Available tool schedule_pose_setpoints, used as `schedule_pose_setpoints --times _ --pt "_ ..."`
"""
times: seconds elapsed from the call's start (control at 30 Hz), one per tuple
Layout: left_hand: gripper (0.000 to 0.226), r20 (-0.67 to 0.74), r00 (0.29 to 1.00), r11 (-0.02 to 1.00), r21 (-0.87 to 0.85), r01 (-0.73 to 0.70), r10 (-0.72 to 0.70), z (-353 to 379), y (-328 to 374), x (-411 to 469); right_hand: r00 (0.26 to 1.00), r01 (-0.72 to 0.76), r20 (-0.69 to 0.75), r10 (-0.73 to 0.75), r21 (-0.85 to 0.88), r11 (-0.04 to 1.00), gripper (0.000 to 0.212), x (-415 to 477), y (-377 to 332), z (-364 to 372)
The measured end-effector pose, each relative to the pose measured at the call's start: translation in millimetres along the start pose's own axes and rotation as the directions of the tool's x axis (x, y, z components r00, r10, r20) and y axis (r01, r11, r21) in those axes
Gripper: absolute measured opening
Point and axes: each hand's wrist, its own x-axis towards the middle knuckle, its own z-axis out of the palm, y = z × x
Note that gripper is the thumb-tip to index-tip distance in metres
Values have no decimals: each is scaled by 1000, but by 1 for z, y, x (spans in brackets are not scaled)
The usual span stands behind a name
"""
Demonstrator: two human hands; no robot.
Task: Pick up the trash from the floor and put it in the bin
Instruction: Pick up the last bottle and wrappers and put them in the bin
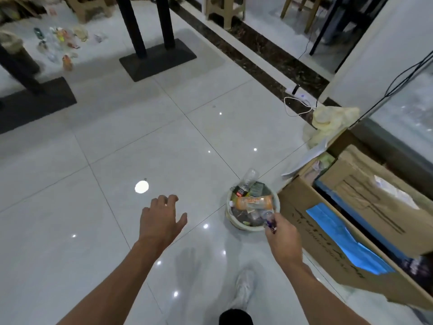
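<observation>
Closest to me is one white shoe [244, 287] on the floor [140, 137]. Fingers of my left hand [159, 221] are loosely spread above the floor and hold nothing. Fingers of my right hand [282, 238] pinch one small purple wrapper [269, 223] over the near rim of the one bin [246, 229], at 5 o'clock. One orange bottle [254, 202] lies on top of what is inside it. Loose trash [58, 43] lies far away at 10 o'clock, too blurred for counting.

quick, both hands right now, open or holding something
left hand: open, fingers spread, holding nothing
right hand: pinching a small purple wrapper near the rim of the bin
</observation>
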Motion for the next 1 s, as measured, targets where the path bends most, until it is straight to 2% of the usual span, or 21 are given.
schedule_pose_setpoints --times 0.1,0.2,0.43,0.63,0.73,0.9,1.0 --pt "52 66 996 998 -2 56 -56 31 17 22 999 -18 47 21 -66 998 13 32 37 9" --pt "51 132 989 998 6 67 -67 72 41 46 993 -18 113 25 -68 998 3 69 70 31" --pt "50 231 971 998 -29 64 -55 181 83 74 986 19 169 -2 -99 995 16 137 124 119" --pt "50 257 966 999 -42 -5 16 257 98 90 977 -18 212 35 -82 996 14 182 148 190" --pt "49 269 962 999 -45 -26 37 270 101 97 966 -9 256 46 -143 990 16 187 156 213" --pt "49 239 968 997 -20 -73 76 270 98 122 966 -54 246 79 -108 993 25 194 158 230" --pt "50 199 973 993 -23 -118 120 264 106 143 961 -81 255 103 -97 992 21 204 153 235"
